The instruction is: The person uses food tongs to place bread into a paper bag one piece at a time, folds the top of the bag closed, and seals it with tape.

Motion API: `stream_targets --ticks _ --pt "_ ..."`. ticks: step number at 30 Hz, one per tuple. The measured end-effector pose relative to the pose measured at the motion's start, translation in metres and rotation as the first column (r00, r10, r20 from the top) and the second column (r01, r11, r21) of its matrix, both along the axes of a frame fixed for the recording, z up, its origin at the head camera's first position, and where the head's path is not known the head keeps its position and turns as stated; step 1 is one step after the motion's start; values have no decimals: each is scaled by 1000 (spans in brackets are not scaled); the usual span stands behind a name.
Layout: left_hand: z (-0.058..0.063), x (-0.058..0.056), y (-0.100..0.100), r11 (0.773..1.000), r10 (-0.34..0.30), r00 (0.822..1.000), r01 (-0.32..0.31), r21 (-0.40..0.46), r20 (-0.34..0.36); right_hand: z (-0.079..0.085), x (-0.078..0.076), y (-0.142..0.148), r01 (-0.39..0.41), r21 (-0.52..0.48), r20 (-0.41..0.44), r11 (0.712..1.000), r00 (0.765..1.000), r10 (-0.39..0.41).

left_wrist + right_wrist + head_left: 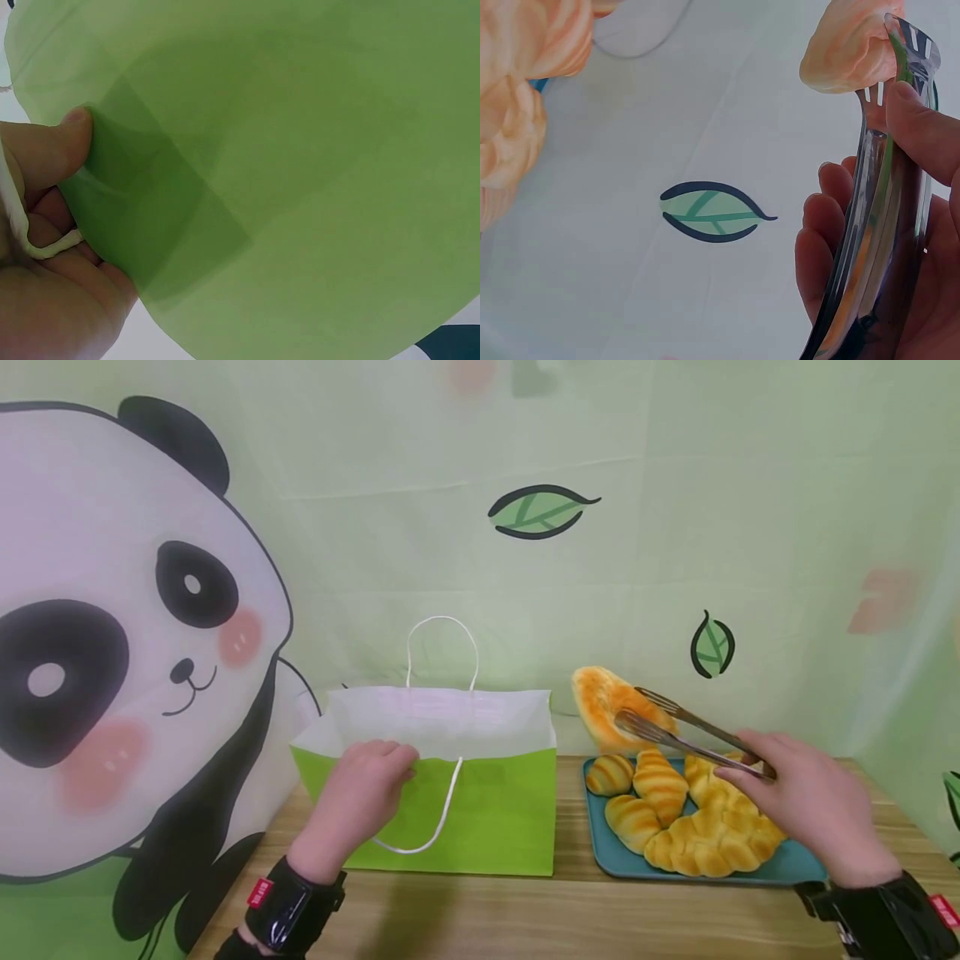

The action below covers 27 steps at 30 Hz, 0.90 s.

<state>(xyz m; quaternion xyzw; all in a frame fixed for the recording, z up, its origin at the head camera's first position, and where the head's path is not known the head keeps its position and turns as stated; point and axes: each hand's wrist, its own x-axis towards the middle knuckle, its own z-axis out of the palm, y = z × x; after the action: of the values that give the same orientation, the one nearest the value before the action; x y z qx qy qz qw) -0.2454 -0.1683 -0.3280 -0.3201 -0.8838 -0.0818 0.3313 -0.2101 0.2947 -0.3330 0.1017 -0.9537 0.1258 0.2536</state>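
Note:
In the head view my left hand [367,789] pinches the front rim of a green paper bag [498,814] with a white inside. The left wrist view shows the thumb [64,150] against the green paper [322,150], with the white cord handle beside the palm. My right hand [813,797] holds metal tongs [690,746]. Between the tong ends is a golden-brown piece of bread [600,702], raised above a blue tray [597,843]. The right wrist view shows the bread [847,49] at the tips of the tongs [874,240]; part of it is out of frame.
Several breads lie on the tray, among them a braided loaf [712,843] and a small striped roll [609,775]. The bag stands upright and open-topped on a wooden table [525,918], left of the tray. Behind is a pale green backdrop with a large panda [112,568].

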Motion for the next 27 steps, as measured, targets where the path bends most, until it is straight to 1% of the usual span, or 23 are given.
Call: stream_targets --ticks 9,13,20,24,27 --pt "1 1 -1 1000 0 1000 0 1 2 15 -4 -11 -38 2 -65 999 997 38" --pt "1 1 0 1000 -1 1000 1 0 -3 25 -5 -19 -54 9 -74 998 996 55" --pt "0 0 0 1000 -1 1000 1 1 -8 42 -8 -36 -89 28 -125 996 988 92" --pt "0 0 0 1000 -4 1000 4 3 -12 49 -10 -45 -93 34 -149 995 984 97" --pt "0 0 0 1000 -6 1000 6 5 -12 53 -12 -51 -112 45 -162 993 980 118"
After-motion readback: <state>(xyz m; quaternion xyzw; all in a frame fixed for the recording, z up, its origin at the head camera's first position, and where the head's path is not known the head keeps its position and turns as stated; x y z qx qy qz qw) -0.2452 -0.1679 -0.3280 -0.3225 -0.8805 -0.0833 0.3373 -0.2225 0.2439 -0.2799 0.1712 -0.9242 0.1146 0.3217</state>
